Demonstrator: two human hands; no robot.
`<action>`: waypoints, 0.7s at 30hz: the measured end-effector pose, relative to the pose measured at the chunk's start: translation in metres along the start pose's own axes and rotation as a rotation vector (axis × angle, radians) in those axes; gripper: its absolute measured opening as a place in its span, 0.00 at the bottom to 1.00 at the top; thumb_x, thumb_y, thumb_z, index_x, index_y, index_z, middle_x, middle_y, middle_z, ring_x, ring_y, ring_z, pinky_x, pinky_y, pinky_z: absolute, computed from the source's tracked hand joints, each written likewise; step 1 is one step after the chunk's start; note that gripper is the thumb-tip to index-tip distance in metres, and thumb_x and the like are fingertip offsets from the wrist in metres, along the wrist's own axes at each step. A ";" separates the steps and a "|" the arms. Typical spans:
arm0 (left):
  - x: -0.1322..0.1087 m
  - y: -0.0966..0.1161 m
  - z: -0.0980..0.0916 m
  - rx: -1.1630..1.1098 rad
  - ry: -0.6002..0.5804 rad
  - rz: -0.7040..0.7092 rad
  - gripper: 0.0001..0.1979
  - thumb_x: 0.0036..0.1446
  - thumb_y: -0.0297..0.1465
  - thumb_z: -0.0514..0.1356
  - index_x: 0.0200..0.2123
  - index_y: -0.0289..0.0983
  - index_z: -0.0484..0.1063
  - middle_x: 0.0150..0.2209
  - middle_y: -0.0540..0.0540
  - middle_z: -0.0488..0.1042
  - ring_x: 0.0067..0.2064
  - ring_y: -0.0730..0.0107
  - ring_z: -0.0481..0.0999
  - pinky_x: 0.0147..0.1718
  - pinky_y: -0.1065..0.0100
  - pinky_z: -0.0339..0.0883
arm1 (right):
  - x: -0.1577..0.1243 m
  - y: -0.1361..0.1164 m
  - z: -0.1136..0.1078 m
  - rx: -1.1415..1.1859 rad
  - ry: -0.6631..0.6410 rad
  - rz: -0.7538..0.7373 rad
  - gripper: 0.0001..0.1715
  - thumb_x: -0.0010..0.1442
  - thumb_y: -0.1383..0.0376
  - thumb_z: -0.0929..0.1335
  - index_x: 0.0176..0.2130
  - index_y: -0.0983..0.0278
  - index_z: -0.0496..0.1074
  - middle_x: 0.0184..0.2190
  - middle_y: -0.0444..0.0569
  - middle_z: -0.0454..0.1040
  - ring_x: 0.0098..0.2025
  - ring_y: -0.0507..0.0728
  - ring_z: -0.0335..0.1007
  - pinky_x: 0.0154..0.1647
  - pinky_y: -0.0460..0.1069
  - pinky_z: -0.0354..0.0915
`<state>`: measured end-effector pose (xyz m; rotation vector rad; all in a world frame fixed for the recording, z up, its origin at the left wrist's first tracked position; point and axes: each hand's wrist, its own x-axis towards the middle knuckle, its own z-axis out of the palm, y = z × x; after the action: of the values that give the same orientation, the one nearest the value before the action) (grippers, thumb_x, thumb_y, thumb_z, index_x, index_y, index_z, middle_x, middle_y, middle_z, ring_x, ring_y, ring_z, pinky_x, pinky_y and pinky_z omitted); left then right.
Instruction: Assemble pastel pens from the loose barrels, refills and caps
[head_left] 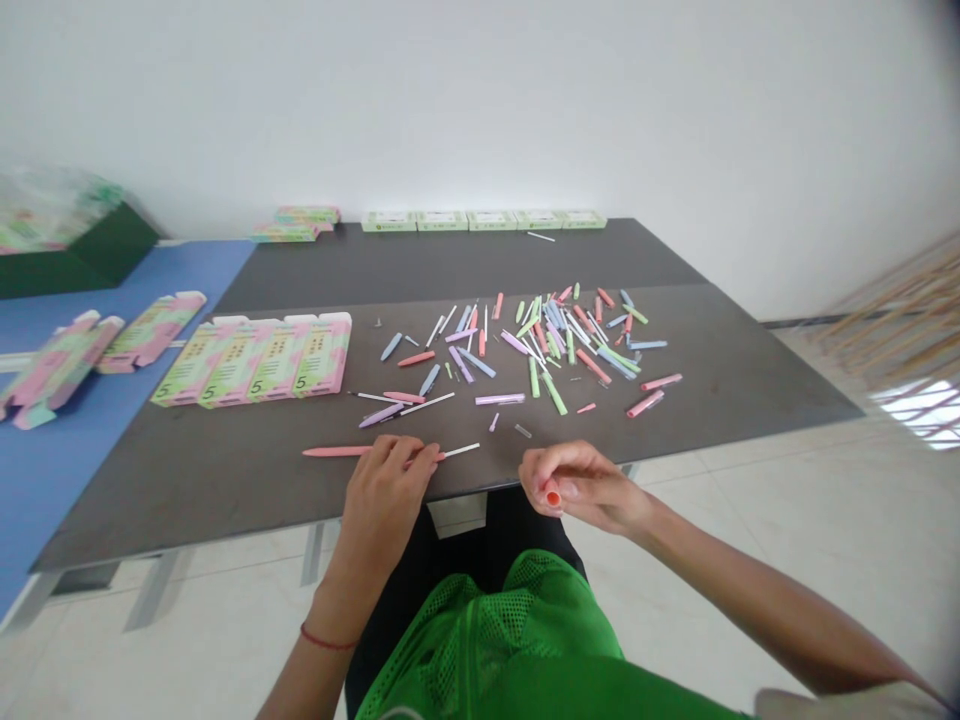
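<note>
My left hand (386, 495) rests at the near edge of the dark grey table (247, 470), fingers laid over a white refill (459, 451) beside a pink pen (335, 452). My right hand (581, 485) is curled closed around a short pink pen part (553, 496), just at the table's front edge. Further out lies a scatter of pastel pen barrels, caps and refills (555, 345) in pink, green, purple and blue.
Flat pink-and-green cartons (259, 360) lie in a row on the left of the table. More cartons (67, 350) lie on a blue table (45, 470) at the left. Folded boxes (484, 220) line the far edge. A green bin (75, 250) stands at far left.
</note>
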<state>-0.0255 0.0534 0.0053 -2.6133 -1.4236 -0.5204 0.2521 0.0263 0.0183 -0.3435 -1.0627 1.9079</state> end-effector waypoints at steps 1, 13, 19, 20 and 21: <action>0.002 0.001 -0.001 0.001 -0.016 -0.001 0.09 0.69 0.28 0.60 0.48 0.37 0.79 0.43 0.41 0.78 0.46 0.54 0.73 0.45 0.56 0.70 | 0.000 0.000 0.000 0.006 0.003 0.000 0.08 0.66 0.67 0.72 0.45 0.65 0.82 0.34 0.50 0.70 0.32 0.52 0.64 0.30 0.49 0.56; 0.006 0.006 -0.004 -0.028 0.046 0.019 0.06 0.73 0.30 0.55 0.45 0.38 0.73 0.40 0.44 0.79 0.44 0.57 0.75 0.43 0.59 0.65 | 0.005 0.006 0.004 0.078 0.188 0.103 0.08 0.63 0.62 0.76 0.41 0.64 0.82 0.31 0.48 0.71 0.30 0.51 0.62 0.27 0.47 0.57; 0.008 0.010 -0.018 -0.240 0.019 0.001 0.11 0.77 0.31 0.48 0.47 0.37 0.69 0.40 0.45 0.75 0.40 0.63 0.74 0.41 0.64 0.66 | 0.008 -0.002 -0.001 -0.012 0.392 0.259 0.15 0.57 0.61 0.80 0.42 0.67 0.83 0.30 0.49 0.74 0.31 0.51 0.64 0.29 0.46 0.57; 0.008 0.010 -0.022 -0.259 0.016 0.007 0.11 0.77 0.31 0.48 0.47 0.38 0.69 0.39 0.45 0.75 0.40 0.63 0.74 0.41 0.64 0.66 | 0.008 -0.003 -0.003 -0.043 0.435 0.285 0.16 0.57 0.61 0.80 0.43 0.67 0.83 0.31 0.50 0.75 0.32 0.51 0.66 0.29 0.46 0.58; 0.007 0.011 -0.025 -0.276 0.016 0.014 0.11 0.77 0.31 0.48 0.47 0.38 0.69 0.39 0.46 0.74 0.40 0.63 0.74 0.41 0.64 0.66 | 0.008 -0.004 -0.004 -0.071 0.468 0.307 0.17 0.56 0.61 0.80 0.43 0.68 0.84 0.32 0.51 0.76 0.33 0.51 0.66 0.30 0.46 0.58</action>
<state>-0.0187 0.0463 0.0321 -2.8162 -1.4180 -0.7858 0.2528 0.0358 0.0206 -0.9881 -0.7937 1.9195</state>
